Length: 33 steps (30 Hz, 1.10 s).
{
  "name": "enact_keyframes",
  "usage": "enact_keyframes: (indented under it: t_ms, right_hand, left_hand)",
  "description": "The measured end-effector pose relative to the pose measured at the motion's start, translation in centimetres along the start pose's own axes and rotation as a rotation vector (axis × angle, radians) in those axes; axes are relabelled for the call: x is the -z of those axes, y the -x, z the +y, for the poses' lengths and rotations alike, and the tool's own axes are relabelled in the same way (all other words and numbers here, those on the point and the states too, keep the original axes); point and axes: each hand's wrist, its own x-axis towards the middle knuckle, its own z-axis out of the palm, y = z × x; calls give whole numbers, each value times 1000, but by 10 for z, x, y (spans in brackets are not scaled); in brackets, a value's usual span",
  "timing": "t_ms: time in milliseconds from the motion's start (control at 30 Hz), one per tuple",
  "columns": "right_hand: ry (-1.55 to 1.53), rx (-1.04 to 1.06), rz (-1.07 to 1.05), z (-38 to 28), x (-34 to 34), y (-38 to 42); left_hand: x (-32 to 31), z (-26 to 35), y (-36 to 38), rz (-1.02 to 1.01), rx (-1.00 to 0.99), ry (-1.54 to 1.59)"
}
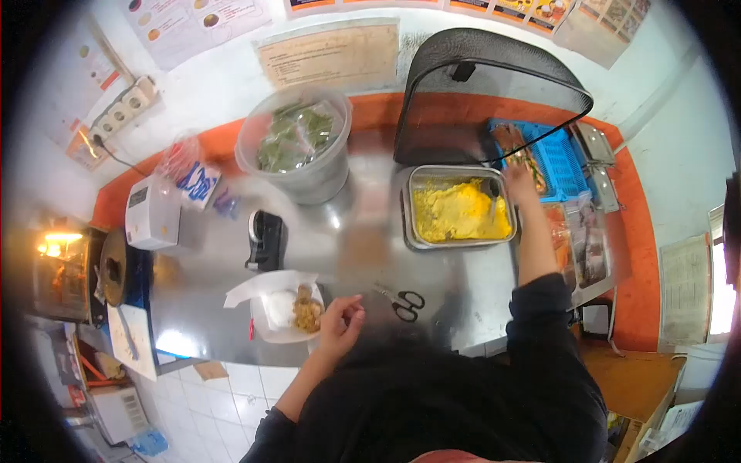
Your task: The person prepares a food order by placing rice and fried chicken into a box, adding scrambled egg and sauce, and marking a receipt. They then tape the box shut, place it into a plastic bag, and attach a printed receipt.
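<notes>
My left hand (343, 322) is at the counter's front edge, its fingers curled, just right of an open white food box (264, 312). White rice (279, 310) and a brown fried piece (307, 312) lie in the box. My right hand (522, 184) reaches over the right rim of a metal tray of yellow food (463, 212), beside a blue basket (559, 166) with food in it. Its fingertips are blurred against the basket's contents, so what they touch is unclear. Black-handled scissors (405, 305) lie on the steel counter between my hands.
A clear bucket of green leaves (297, 147) stands at the back, near a black mesh cover (494, 85) tilted up. A black device (266, 239), a white machine (154, 212) and plastic bags are to the left. Packaged food (590, 239) sits right.
</notes>
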Motion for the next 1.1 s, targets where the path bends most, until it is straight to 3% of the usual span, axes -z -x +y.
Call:
enact_keyframes:
  t_ms: [33,67,133,167,233,367,467,533,667,733,833,1000,1067,1100]
  right_hand:
    - [115,50,-237,26,-11,24]
    - [9,-475,-523,-19,9,50]
    - [75,-447,-454,11,-25,60]
    - [81,-449,-452,10,-29,61]
    - [246,-302,-56,6,-38,59]
    - [116,-327,-200,9,-33,45]
    - [23,-157,-308,7,-29,44]
    - [225,-64,-77,-20,-16,56]
    - [551,26,-335,-77,0,89]
    - [720,211,-492,-77,-7,99]
    - [804,338,-496,-69,-31,106]
    - [578,404,-404,-107,-56,123]
    - [1058,358,-495,-116,-72,124]
    - [1062,367,-496,-116,-66,122]
  left_hand:
    - [-10,-5,-9,-1,-11,13]
    - [-20,-9,-17,-47,89,126]
    - [-39,-12,-34,-146,293,229]
    - [-48,-16,-44,-148,295,235]
    - [-65,-25,-66,-286,368,249]
    - [-93,-31,-104,-362,448,106]
    - [-120,-68,-112,-361,356,13]
    - [-128,-67,-120,-285,718,184]
    - [-156,-109,-111,-331,655,138]
    - [-161,-105,-110,-283,687,272]
    - [-162,-106,-109,-304,543,73]
    - [-192,-159,-94,-282,441,142]
    - [-187,-150,-96,-285,368,110]
    - [-168,-116,-107,-306,481,104]
